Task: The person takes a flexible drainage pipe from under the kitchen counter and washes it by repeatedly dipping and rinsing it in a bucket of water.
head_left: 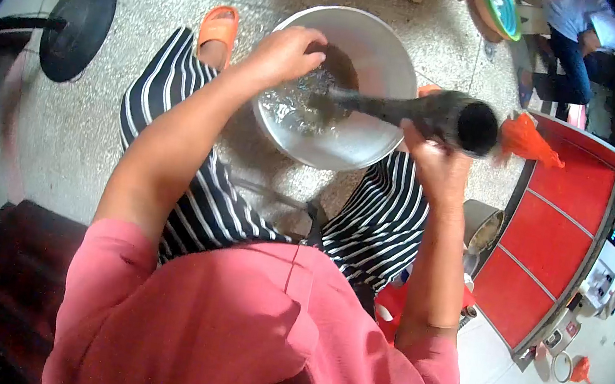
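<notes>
A large silvery metal basin (388, 55) stands on the floor between my legs, with brownish, rippling liquid (299, 109) in it. In my right hand (437, 166) is a dark bottle (411, 111), gripped near its wide base and held almost level. Its narrow neck points left over the liquid; motion blurs the mouth, so I cannot tell whether anything flows out. On the other side, my left hand (285, 53) hovers over the basin's left rim. Its fingers are loosely bent, thumb apart, with nothing seen in them.
A round black stand base (78, 28) is on the floor at left. Red-panelled counter (558, 233) at right, with a metal pot (480, 226) beside it and an orange bag (528, 139) near its corner. Another person (576, 41) sits at upper right near colourful basins (502, 9).
</notes>
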### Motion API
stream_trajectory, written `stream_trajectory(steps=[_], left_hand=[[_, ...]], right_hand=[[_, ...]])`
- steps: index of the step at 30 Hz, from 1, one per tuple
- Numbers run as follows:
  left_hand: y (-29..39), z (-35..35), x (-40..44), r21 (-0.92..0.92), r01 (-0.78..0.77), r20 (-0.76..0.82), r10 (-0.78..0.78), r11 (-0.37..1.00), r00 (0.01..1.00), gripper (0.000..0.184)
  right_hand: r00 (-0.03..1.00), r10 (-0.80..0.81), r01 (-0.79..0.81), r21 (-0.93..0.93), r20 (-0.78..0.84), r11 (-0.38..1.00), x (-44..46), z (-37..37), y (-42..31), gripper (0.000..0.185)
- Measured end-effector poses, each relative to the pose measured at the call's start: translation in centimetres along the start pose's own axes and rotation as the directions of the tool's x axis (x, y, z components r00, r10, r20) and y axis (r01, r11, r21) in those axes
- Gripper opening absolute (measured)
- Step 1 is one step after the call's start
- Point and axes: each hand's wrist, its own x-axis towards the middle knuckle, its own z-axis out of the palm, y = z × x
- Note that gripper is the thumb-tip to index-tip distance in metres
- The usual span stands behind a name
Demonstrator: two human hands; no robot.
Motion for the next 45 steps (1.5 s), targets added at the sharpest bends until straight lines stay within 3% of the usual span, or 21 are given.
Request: stream_trajectory(steps=[2, 3, 6, 7, 9, 10, 12, 14, 15, 17, 21, 24, 25, 27, 29, 31, 33, 36, 39, 40, 45], left_hand=[[-0.4, 0.4, -0.4, 0.031, 0.013, 0.015, -0.013, 0.999, 1.000, 0.033], [-0.3, 0.3, 0.1, 0.050, 0.000, 0.009, -0.001, 0.999, 1.000, 0.033], [0.5, -0.1, 0.3, 0.030, 0.027, 0.003, -0.028, 0.999, 1.000, 0.033], [0.2, -0.2, -0.1, 0.027, 0.037, 0.000, -0.037, 0.999, 0.999, 0.033], [-0.1, 0.3, -0.4, -0.009, -0.004, 0.030, 0.004, 1.000, 1.000, 0.032], [0.0, 0.0, 0.0, -0.062, -0.042, 0.037, 0.044, 0.997, 0.998, 0.031], [-0.1, 0.5, -0.6, -0.034, -0.076, -0.035, 0.075, 0.997, 0.997, 0.032], [0.7, -0.2, -0.4, -0.059, -0.024, 0.087, 0.029, 0.998, 0.996, 0.035], [-0.1, 0.8, -0.7, -0.107, -0.047, 0.024, 0.050, 0.993, 0.998, 0.034], [-0.3, 1.5, -0.6, -0.036, -0.012, 0.060, 0.015, 0.999, 0.998, 0.035], [0.6, 2.2, -1.5, 0.007, 0.075, 0.113, -0.075, 0.997, 0.991, 0.053], [-1.4, 4.0, -1.7, 0.049, 0.027, 0.004, -0.027, 0.998, 1.000, 0.065], [-1.7, 3.8, -1.5, -0.013, 0.040, 0.004, -0.040, 0.999, 0.999, 0.070], [-2.0, 3.3, -2.0, -0.361, 0.116, 0.028, -0.113, 0.925, 0.993, 0.080], [-3.9, 3.8, -1.5, -0.605, 0.304, 0.163, -0.260, 0.736, 0.952, 0.098], [-0.7, 1.1, -2.7, -0.485, 0.354, 0.141, -0.328, 0.800, 0.934, 0.099], [2.4, -0.8, -3.8, -0.580, 0.476, 0.289, -0.379, 0.661, 0.879, 0.090], [3.7, -1.5, -4.5, -0.785, 0.384, 0.329, -0.199, 0.485, 0.923, 0.075], [5.6, -2.0, -5.0, -0.829, 0.083, 0.029, -0.106, 0.553, 0.994, 0.063], [6.4, -2.8, -5.0, -0.775, -0.068, -0.107, -0.024, 0.628, 0.994, 0.057], [13.2, -9.6, -6.6, -0.397, -0.270, -0.405, 0.096, 0.877, 0.909, 0.043]], right_hand=[[1.000, -0.007, 0.007, 0.113, -0.001, 0.994, -0.2, 0.0, -0.6, 0.036], [0.987, 0.160, -0.161, 0.038, 0.025, 0.986, 0.1, 0.3, -0.4, 0.035], [0.982, 0.177, -0.188, -0.307, -0.062, 0.933, 0.4, 0.5, -1.0, 0.027], [0.991, 0.056, -0.064, -0.059, -0.122, 0.996, 0.2, 0.8, -0.3, 0.020], [0.991, 0.117, -0.115, 0.038, -0.069, 0.993, 0.1, 0.2, -1.8, 0.016], [0.964, 0.248, -0.256, -0.085, -0.091, 0.963, 0.2, 0.2, 0.0, 0.016], [0.983, 0.162, -0.182, -0.397, -0.082, 0.900, -0.3, 0.1, 4.8, 0.027], [0.891, 0.451, -0.446, -0.304, -0.056, 0.842, 0.0, -1.1, 0.1, 0.067], [0.950, 0.292, -0.309, -0.203, -0.109, 0.929, -0.5, -1.3, 1.5, 0.067], [0.955, 0.229, -0.236, -0.011, -0.186, 0.972, -0.3, -2.8, 2.6, 0.062], [0.928, 0.269, -0.143, 0.423, -0.256, 0.895, -1.0, -6.4, 1.8, 0.043], [0.885, 0.341, -0.123, 0.547, -0.317, 0.828, -3.0, -8.7, 1.9, 0.034], [0.890, 0.348, -0.129, 0.570, -0.293, 0.811, -3.7, -9.5, 3.2, 0.033], [0.889, 0.343, -0.085, 0.625, -0.304, 0.776, -4.9, -10.3, 3.3, 0.032], [0.882, 0.370, -0.025, 0.756, -0.291, 0.654, -6.1, -11.1, 4.3, 0.037], [0.866, 0.389, 0.022, 0.802, -0.314, 0.597, -7.0, -10.9, 5.5, 0.038], [0.868, 0.426, 0.007, 0.863, -0.256, 0.505, -7.5, -10.8, 6.3, 0.039], [0.883, 0.405, 0.102, 0.939, -0.237, 0.329, -7.6, -9.9, 7.5, 0.040], [0.891, 0.398, 0.156, 0.971, -0.216, 0.179, -7.2, -9.0, 8.6, 0.038], [0.893, 0.410, 0.155, 0.983, -0.183, 0.102, -7.0, -8.7, 8.8, 0.036], [0.918, 0.388, 0.201, 0.945, -0.089, -0.258, -4.7, -4.1, 10.8, 0.039]])
